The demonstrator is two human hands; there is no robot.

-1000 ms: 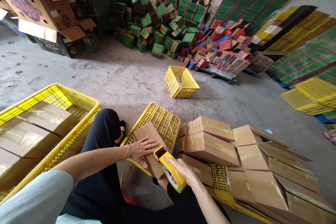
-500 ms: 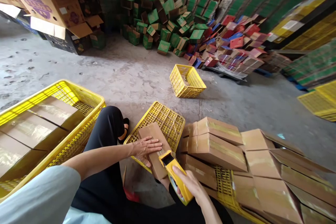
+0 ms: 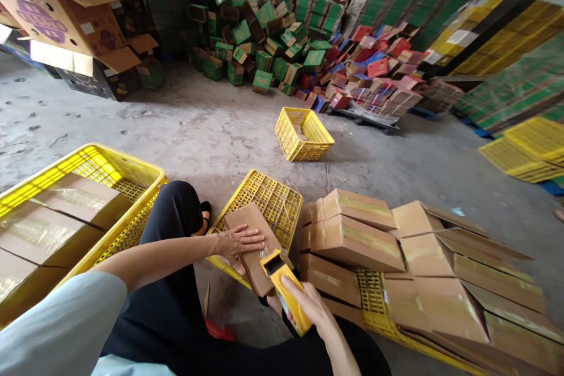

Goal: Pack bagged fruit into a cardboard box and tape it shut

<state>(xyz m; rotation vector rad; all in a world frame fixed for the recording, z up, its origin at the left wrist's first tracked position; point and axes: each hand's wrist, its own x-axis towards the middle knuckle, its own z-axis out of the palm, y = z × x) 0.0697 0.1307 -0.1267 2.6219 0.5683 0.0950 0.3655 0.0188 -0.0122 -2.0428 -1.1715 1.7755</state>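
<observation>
A small brown cardboard box (image 3: 253,218) lies on an upturned yellow plastic crate (image 3: 273,202) before my knees. My left hand (image 3: 240,244) rests flat across the box's top, fingers stretched out, pressing near a strip of clear tape. Wrapped round a yellow tape dispenser (image 3: 286,288), my right hand (image 3: 306,302) holds its head against the near right part of the box. The thumb lies along the dispenser's top; part of the tape roll is hidden by the hand.
To my left a yellow crate (image 3: 161,179) holds taped cardboard boxes (image 3: 74,200). Stacked boxes (image 3: 361,241) lie on yellow crates at my right. Ahead on the floor stands another yellow crate (image 3: 304,135). Farther back lie heaped green cartons (image 3: 264,61) and red ones (image 3: 376,67).
The view has swung slightly right, so everything appears shifted left. The tape dispenser has tilted a little on the box. My left hand still lies flat on it.
</observation>
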